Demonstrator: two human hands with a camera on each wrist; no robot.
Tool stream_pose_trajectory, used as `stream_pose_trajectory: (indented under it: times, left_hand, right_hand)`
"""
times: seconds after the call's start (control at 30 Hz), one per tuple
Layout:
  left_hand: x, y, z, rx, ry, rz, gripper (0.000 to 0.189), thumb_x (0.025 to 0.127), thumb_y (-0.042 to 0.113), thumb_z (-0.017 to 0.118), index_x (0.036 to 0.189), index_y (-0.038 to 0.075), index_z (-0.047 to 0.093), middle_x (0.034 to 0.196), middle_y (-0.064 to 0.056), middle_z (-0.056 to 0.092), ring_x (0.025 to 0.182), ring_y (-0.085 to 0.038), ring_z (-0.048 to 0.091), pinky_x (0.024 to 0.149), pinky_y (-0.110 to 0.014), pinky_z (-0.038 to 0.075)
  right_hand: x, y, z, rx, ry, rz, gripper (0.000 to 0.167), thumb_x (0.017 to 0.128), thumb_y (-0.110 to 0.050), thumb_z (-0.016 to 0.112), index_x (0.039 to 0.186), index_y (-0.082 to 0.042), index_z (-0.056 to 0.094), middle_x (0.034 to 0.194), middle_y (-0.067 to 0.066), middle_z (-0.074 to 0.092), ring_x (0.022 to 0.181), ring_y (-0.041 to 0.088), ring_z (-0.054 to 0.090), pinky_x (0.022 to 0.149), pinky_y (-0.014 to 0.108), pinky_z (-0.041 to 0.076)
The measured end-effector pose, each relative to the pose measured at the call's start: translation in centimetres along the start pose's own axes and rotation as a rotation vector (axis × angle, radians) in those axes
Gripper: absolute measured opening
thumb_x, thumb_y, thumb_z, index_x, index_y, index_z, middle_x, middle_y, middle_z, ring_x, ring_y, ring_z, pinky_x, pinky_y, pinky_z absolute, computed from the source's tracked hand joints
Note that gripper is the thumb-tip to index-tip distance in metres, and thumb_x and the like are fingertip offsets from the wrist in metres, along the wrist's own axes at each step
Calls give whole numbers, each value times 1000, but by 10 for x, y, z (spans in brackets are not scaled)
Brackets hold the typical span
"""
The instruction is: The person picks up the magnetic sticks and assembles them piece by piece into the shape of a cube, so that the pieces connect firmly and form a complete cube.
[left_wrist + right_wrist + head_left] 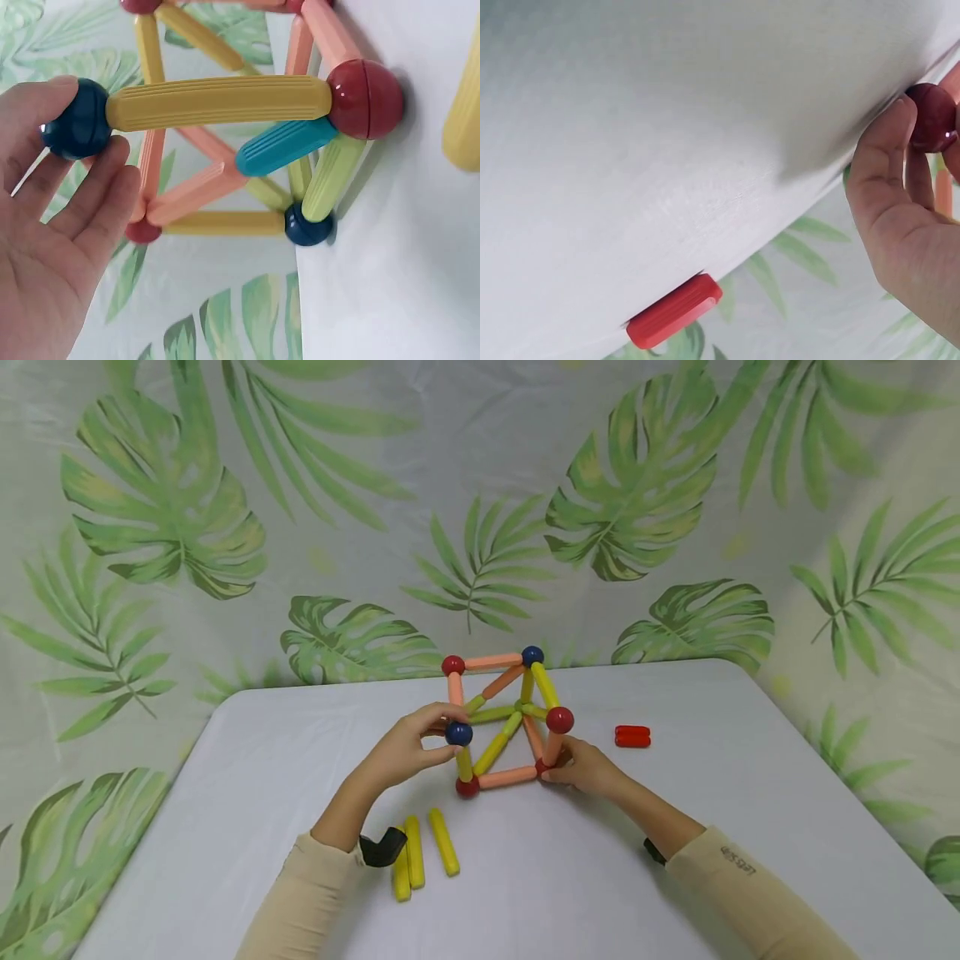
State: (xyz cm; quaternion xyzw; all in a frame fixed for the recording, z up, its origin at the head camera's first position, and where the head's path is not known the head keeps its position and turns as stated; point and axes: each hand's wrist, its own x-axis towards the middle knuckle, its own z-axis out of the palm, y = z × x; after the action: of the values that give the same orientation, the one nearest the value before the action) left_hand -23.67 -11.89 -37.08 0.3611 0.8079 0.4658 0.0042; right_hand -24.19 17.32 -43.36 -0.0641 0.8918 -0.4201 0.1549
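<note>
A cube-like frame of rods and balls [508,777] stands on the table, joined from pink, yellow and green rods. My left hand [408,745] pinches the dark blue ball [79,120] at its upper near-left corner, thumb on one side and fingers on the other. From that ball a yellow rod [221,103] runs down to a red ball [366,100]. A teal rod [285,148] slants inside the frame in the left wrist view. My right hand [588,768] grips the red ball [932,116] at the lower near-right corner, partly covering it. Another red ball [560,720] sits above it.
Several loose yellow rods [444,842] lie near my left forearm, one partly hidden by the wrist strap. Two short red rods [632,737] lie side by side to the right of the frame. A leaf-patterned cloth [480,568] hangs behind the white table [300,718].
</note>
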Motion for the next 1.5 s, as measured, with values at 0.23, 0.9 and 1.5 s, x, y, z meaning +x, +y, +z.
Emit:
stream_pose_trajectory:
  times: [0.23,0.9,1.5]
  left_hand:
    - [-6,17,-13,-88,-9,-2,35,80,-6,63,113,-2,52,114,-17,53,101,-26,53,91,-38,40]
    - [-7,27,-18,-118,-18,-45,34,81,-5,62,113,-4,52,115,-18,53,102,-26,53,91,-39,39]
    - [-6,26,-14,-130,-4,-90,37,82,-4,62,117,-4,50,115,-17,54,100,-29,52,91,-42,39]
  right_hand:
    - [-25,-11,7,-211,82,-16,34,78,-23,70,97,-4,49,79,5,50,66,18,47,53,27,42]
    - [-49,-80,124,-632,-137,-292,31,77,-41,64,79,-12,52,55,-5,45,47,9,43,40,25,37]
    - [-57,-94,-8,-715,339,-713,26,75,-20,74,98,-12,65,95,0,63,75,15,48,63,24,41]
